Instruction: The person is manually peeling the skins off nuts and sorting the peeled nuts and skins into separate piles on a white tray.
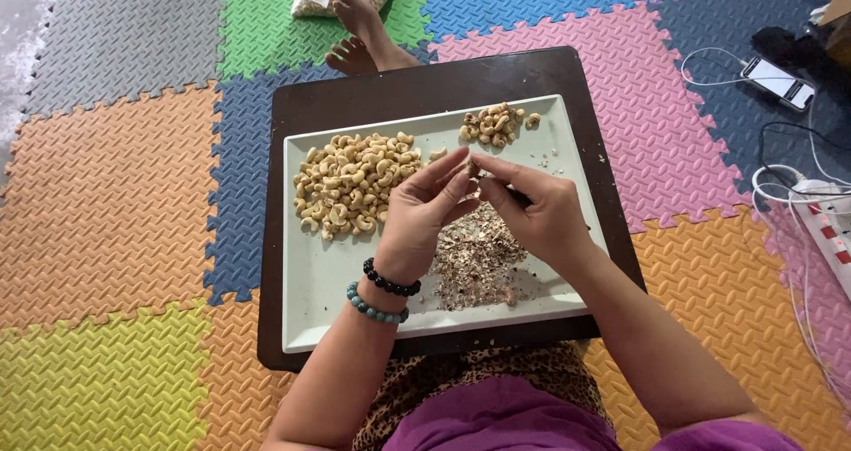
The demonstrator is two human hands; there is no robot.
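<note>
We pinch one cashew (472,169) between left hand (424,210) and right hand (541,216), above the tray (306,309) middle.
Both hands close narrowly on the nut, fingertips touching. Large cashew pile (355,183) lies toward the tray's left edge, small pile (493,124) at the far edge, husk scraps (479,256) under our hands; tray rests on the counter (425,83).

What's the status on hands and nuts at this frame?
Left hand and right hand together pinch one cashew over the white tray. Big cashew pile left, small pile behind, skin scraps beneath. Nothing obstructing.
</note>
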